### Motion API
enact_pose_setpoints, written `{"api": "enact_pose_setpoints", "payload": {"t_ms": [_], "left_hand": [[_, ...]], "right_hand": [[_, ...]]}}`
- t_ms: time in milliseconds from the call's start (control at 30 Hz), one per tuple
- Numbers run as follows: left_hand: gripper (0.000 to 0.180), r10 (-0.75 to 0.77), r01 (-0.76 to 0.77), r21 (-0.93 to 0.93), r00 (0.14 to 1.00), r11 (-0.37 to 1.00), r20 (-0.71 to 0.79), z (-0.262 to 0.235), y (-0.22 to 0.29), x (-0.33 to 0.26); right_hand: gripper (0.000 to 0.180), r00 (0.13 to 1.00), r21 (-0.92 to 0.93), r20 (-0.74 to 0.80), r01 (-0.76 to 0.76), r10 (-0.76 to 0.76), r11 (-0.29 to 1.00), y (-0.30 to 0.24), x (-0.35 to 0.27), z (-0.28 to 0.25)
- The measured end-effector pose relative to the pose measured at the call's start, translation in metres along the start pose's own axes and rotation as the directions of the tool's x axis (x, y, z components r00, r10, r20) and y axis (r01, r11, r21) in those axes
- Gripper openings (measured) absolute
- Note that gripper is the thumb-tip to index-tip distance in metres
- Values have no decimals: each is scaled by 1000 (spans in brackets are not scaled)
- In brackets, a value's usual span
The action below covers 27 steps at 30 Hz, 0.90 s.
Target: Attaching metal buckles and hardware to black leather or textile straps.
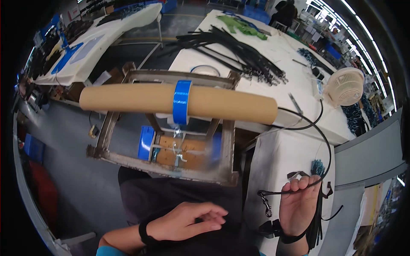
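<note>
My right hand point(299, 205) is raised at the lower right, fingers curled around a thin black strap point(328, 147) that arcs up to the white table. A small metal snap hook point(267, 208) dangles from the strap's near end, left of the palm. My left hand point(188, 222) rests flat on my dark-clothed lap, fingers spread, holding nothing. In front of me a long cardboard tube point(141, 99) with a band of blue tape point(181, 102) lies across a rusty metal frame point(106, 132).
A white table point(290, 55) beyond the frame carries a pile of black straps point(239, 53), green fabric point(241, 26) and a small white fan point(345, 87). Another white table point(106, 36) stands at the far left. A person stands at the far back.
</note>
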<state>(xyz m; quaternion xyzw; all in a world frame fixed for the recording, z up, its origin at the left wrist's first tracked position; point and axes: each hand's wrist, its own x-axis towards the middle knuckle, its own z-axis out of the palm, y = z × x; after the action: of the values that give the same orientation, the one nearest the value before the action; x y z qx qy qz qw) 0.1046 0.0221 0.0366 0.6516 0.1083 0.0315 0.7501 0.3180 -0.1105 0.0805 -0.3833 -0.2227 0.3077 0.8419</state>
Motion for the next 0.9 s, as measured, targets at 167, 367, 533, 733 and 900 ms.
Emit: {"api": "enact_pose_setpoints", "payload": {"t_ms": [167,367,533,733,900], "left_hand": [[48,-84,72,-207,995,976,-50,29,-7,8],[37,-157,99,-401,981,911,-116,32,-13,-11],[19,0,-11,-37,964,999,-265,14,-15,-49],[16,-9,33,74,955,997,-295,-4,1,-84],[19,-31,86,203,966,975,-258,-6,-5,-91]], "right_hand": [[18,997,-80,72,19,-13,997,36,-50,11],[15,995,-81,72,-59,65,995,44,-75,18],[16,920,118,0,-390,392,913,43,-82,1],[21,483,-282,21,-837,875,469,31,-65,-39],[22,712,-796,361,-102,602,597,45,-55,-18]]}}
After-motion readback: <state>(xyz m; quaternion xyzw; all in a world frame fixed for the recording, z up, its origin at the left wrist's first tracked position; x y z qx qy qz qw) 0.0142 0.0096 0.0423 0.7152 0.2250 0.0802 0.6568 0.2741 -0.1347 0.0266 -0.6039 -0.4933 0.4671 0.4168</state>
